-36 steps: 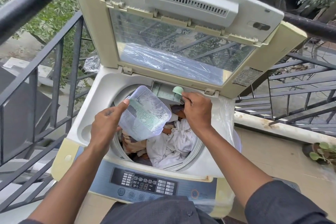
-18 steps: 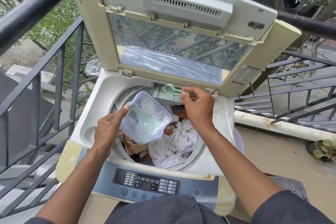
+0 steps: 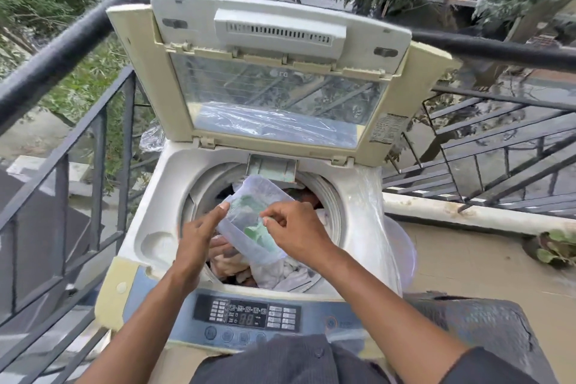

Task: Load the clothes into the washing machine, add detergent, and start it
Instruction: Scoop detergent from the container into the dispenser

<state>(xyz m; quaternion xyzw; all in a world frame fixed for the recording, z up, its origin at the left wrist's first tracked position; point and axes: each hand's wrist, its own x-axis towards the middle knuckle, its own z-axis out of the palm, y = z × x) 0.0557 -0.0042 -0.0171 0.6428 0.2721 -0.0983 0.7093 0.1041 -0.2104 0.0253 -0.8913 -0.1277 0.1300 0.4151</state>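
Railing (image 3: 59,50) of dark metal runs behind and to both sides of one top-loading washing machine (image 3: 358,196), which stands on a balcony. One lid (image 3: 274,78), hinged at the back of the washing machine, stands raised, its glass pane showing trees behind. One control panel (image 3: 249,315) lies along the front edge of the washing machine, lit digits in its middle. One round drum opening sits in the top of the washing machine, and the clothes (image 3: 280,271) lie inside it, pale cloth uppermost. One detergent drawer (image 3: 271,168) is pulled out at the back rim of the washing machine, under the lid. One clear plastic container (image 3: 249,212) with green powder inside hangs tilted above the drum of the washing machine.

Two hands are over the washing machine's drum. The left hand (image 3: 199,237) grips the container from its left side, thumb along the near edge and fingers underneath. The right hand (image 3: 296,227) has its fingers curled, pinching a green scoop (image 3: 254,232) inside the container's mouth; the scoop is blurred.
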